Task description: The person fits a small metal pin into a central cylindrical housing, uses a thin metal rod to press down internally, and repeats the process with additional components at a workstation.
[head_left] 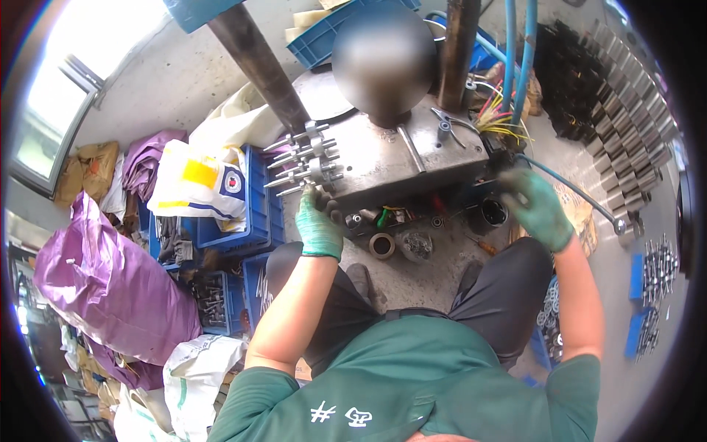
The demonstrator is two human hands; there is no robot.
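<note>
My left hand (pixel 319 227), in a green glove, reaches the left edge of a steel press bed (pixel 375 158). Its fingertips are curled against the nearest piece of a group of grey metal pins with thick round collars (pixel 313 158), lying side by side there. How firmly they grip it is partly hidden. My right hand (pixel 541 210), gloved alike, hangs off the bed's right end, above a dark round can (pixel 492 214). Motion smears its fingers, and nothing shows clearly in them. A short steel rod (pixel 412 149) and pliers (pixel 453 127) lie on the bed.
Dark steel columns (pixel 261 70) rise from the bed. Blue crates (pixel 258 202) and a purple sack (pixel 110 287) stand left. Stacked metal cylinders (pixel 630 118) and a blue hose (pixel 571 184) are at right. A tape roll (pixel 381 246) and a screwdriver (pixel 484 245) lie below the bed.
</note>
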